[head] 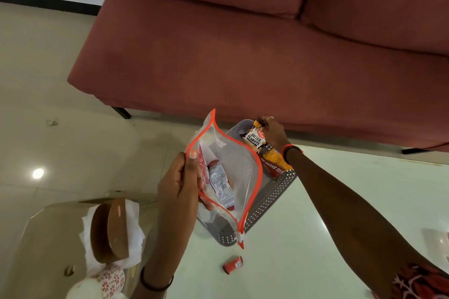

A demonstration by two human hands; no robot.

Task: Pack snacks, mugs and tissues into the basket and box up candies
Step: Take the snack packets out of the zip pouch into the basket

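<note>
Fingers (190,165) of the left hand (175,184), just right of the wooden tissue holder (109,230) and flowered mug (110,279), grip the orange rim of a clear pouch (233,165) held open above the grey basket (269,198), with packets showing inside the pouch. A small red candy (233,265) lies on the worktop (303,238) near the basket. The right hand (275,135) pinches a peanut packet (255,138) over the basket's far end, where another snack packet (277,165) lies
</note>
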